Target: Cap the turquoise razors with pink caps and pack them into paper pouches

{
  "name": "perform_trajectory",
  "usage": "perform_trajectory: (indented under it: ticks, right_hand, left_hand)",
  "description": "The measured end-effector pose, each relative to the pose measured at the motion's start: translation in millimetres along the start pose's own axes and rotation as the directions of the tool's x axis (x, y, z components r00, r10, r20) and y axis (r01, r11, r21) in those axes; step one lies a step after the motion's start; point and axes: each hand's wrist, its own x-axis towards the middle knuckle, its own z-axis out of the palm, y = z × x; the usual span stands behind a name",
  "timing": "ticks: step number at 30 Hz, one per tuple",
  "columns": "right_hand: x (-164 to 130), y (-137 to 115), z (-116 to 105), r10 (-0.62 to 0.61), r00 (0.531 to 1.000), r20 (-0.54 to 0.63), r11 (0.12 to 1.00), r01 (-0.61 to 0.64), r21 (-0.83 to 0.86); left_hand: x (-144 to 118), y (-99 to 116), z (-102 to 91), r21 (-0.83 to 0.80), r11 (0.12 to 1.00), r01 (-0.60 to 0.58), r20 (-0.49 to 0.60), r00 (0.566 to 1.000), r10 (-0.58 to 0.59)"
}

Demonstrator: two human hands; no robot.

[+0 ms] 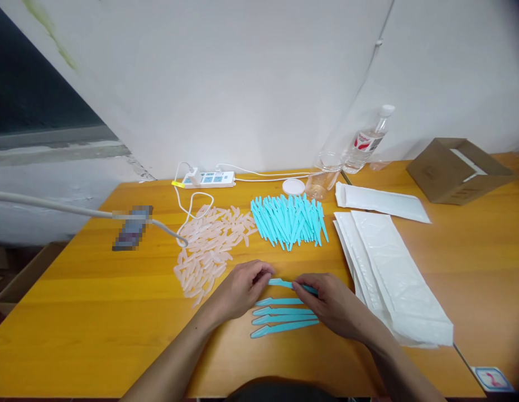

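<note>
Four turquoise tools (284, 328) lie in a row on the wooden table (96, 312). Just beyond, the right hand (328, 298) pinches a single tool (280, 283); the left hand (243, 287) meets its left end, grip indeterminable. Farther: pink pieces (211, 240), turquoise pile (288, 220), white wall (243, 84).

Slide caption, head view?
Right hand grips a turquoise tool, left hand at its end, near loose pink pieces.
</note>
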Motion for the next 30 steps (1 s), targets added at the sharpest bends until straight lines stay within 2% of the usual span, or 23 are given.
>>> perform_trajectory:
  ticks: [4, 7, 12, 21, 23, 26, 28, 30]
  right_hand:
    - [13, 11, 14, -0.082, 0.994, -0.071, 0.996, 0.085, 0.038]
    - [20, 21, 25, -0.150, 0.984, -0.097, 0.988, 0.152, 0.011]
    - [18, 26, 37, -0.237, 0.967, -0.088, 0.967, 0.226, -0.119]
    - [5, 23, 41, -0.278, 0.960, -0.034, 0.955, 0.272, -0.114]
    - [5, 23, 37, -0.265, 0.963, -0.051, 0.963, 0.260, -0.075]
    - [7, 28, 24, -0.197, 0.962, -0.188, 0.980, 0.197, -0.019]
    - [10, 31, 12, -0.118, 0.949, -0.293, 0.993, 0.118, -0.017]
    - [15, 33, 1, -0.014, 0.928, -0.371, 1.000, 0.005, -0.026]
  left_hand:
    - [-4, -6, 6.5, -0.007, 1.000, 0.021, -0.014, 1.000, -0.021]
    - [-12, -15, 9.7, 0.100, 0.994, -0.038, 0.020, 0.999, 0.036]
    - [-26, -24, 14.5, 0.204, 0.976, -0.078, 0.020, 0.997, 0.076]
    - [-49, -25, 17.5, 0.178, 0.977, -0.114, 0.033, 0.993, 0.110]
    - [-50, -25, 10.4, 0.164, 0.980, -0.113, 0.004, 0.994, 0.113]
    - [-49, -32, -8.1, 0.181, 0.981, -0.063, -0.141, 0.986, 0.089]
    - [-48, -41, -21.0, 0.248, 0.969, -0.010, -0.236, 0.969, 0.071]
    - [-47, -51, -30.5, 0.339, 0.940, 0.035, -0.271, 0.960, 0.062]
